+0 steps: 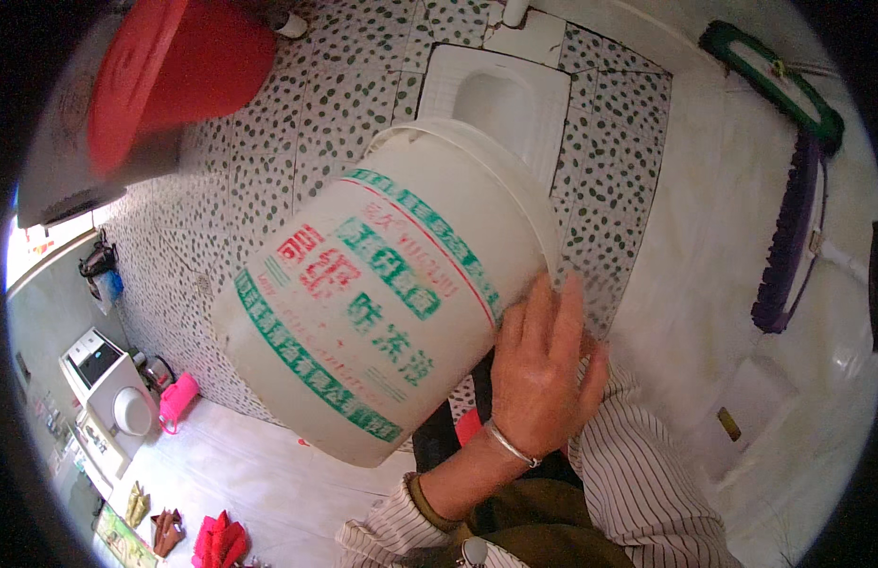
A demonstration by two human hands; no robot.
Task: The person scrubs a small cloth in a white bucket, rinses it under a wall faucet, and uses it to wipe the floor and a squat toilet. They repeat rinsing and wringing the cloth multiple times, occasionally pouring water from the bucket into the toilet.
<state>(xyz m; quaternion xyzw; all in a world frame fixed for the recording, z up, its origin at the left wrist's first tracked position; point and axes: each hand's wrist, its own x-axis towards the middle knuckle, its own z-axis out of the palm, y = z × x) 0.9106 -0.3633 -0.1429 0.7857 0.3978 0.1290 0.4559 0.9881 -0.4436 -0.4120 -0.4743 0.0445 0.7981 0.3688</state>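
Observation:
A large white plastic bucket (368, 298) with green and red printing is tilted on its side, its rim towards the upper right. My left hand (542, 366), with a silver bangle at the wrist, holds the bucket's side near the rim; its fingers are somewhat blurred. The striped right sleeve (645, 461) reaches up to the same spot, but my right hand is almost wholly hidden behind the left, so its hold cannot be told. Beyond the rim, a white squat toilet (495, 96) is set in the pebble-patterned floor. The bucket's inside is hidden.
A large red plastic tub (219, 64) stands at upper left. Green (772, 85) and purple (787, 241) mop heads hang along the pale wall at right. At lower left are a white washing machine (101, 369), a pink thermos-like container (177, 397) and red cloth-like items (219, 541).

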